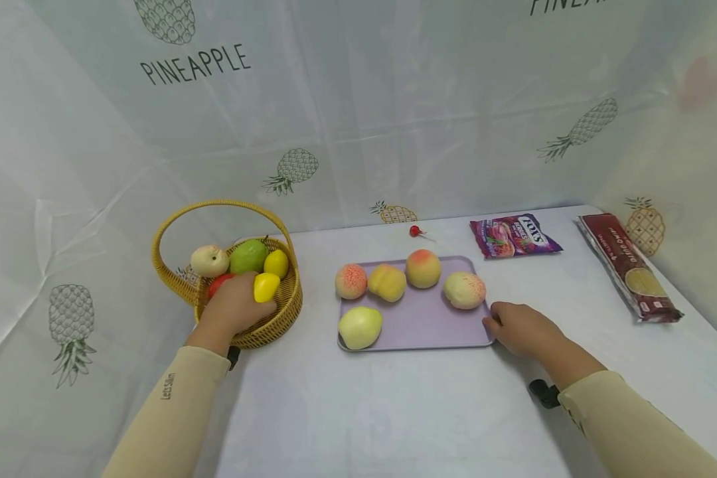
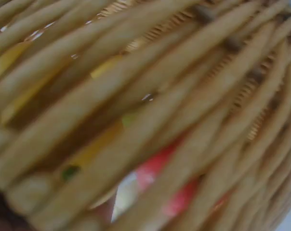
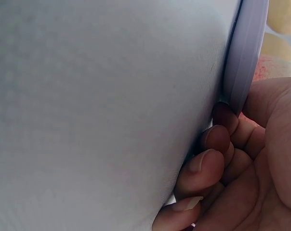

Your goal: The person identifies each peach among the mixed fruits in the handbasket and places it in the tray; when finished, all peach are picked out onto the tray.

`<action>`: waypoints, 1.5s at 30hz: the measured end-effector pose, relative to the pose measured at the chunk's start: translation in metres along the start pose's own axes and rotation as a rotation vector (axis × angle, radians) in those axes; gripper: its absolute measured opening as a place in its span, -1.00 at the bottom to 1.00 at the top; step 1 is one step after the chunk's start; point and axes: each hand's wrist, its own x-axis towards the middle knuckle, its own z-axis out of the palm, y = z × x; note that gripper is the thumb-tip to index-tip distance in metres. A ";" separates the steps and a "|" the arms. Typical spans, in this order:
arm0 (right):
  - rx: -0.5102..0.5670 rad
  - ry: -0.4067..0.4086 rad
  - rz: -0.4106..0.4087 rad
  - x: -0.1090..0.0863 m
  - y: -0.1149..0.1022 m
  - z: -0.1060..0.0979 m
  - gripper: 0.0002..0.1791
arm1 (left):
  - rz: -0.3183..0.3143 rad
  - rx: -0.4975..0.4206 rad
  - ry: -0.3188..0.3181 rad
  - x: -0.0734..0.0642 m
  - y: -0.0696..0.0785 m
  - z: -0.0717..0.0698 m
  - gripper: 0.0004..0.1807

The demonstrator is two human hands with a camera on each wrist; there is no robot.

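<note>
My left hand (image 1: 236, 302) is inside a wicker basket (image 1: 289, 305), a yellow fruit (image 1: 266, 287) held between thumb and fingers; the fingertips are hidden. Around it in the basket lie a pale peach (image 1: 210, 261), a green mango-like fruit (image 1: 248, 256), a lemon (image 1: 277, 263) and a red fruit (image 1: 220, 284). Woven strands (image 2: 136, 96) fill the left wrist view. On the right, my right hand (image 1: 522, 328) pinches the edge of a lilac tray (image 1: 421, 332), its other fingers (image 3: 201, 173) curled. Several peach-like fruits (image 1: 423, 268) and a pale yellow-green fruit (image 1: 360, 327) rest on the tray.
A red cherry (image 1: 415, 231) lies behind the tray. To the back right is a purple candy bag (image 1: 514, 236), and farther right a long brown food packet (image 1: 630, 269). A pineapple-print sheet (image 1: 394, 133) hangs along the back of the white table (image 1: 364, 411).
</note>
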 end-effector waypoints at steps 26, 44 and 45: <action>-0.001 -0.002 -0.007 -0.002 0.000 -0.002 -0.67 | 0.126 -0.006 0.126 -0.013 0.049 -0.014 -0.51; -0.007 0.001 -0.004 0.000 0.001 0.000 -0.65 | 0.168 -0.035 0.166 -0.022 0.079 -0.017 -0.48; -0.007 0.001 -0.003 0.000 0.001 0.000 -0.64 | 0.178 -0.038 0.168 -0.022 0.081 -0.017 -0.47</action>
